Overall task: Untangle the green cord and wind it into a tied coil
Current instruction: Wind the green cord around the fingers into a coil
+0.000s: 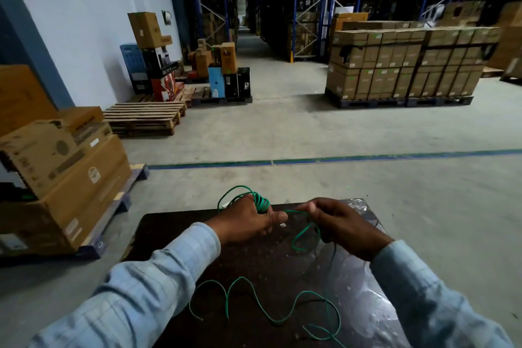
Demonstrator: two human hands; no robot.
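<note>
My left hand (248,220) grips a small bundle of wound turns of the green cord (261,202) above the far edge of a dark table (169,234). A loop of the cord arcs up past the bundle on the left. From the bundle a short stretch runs right to my right hand (339,226), which pinches it between thumb and fingers. Below that hand the cord drops in a bend and snakes in loose waves across the near part of the table, with a free end at the lower left.
A sheet of clear plastic (364,285) covers the table's right side. Cardboard boxes (70,178) on a pallet stand close on the left. Beyond are a concrete floor with a blue line, empty wooden pallets (147,117) and stacked cartons (401,65) under tall racks.
</note>
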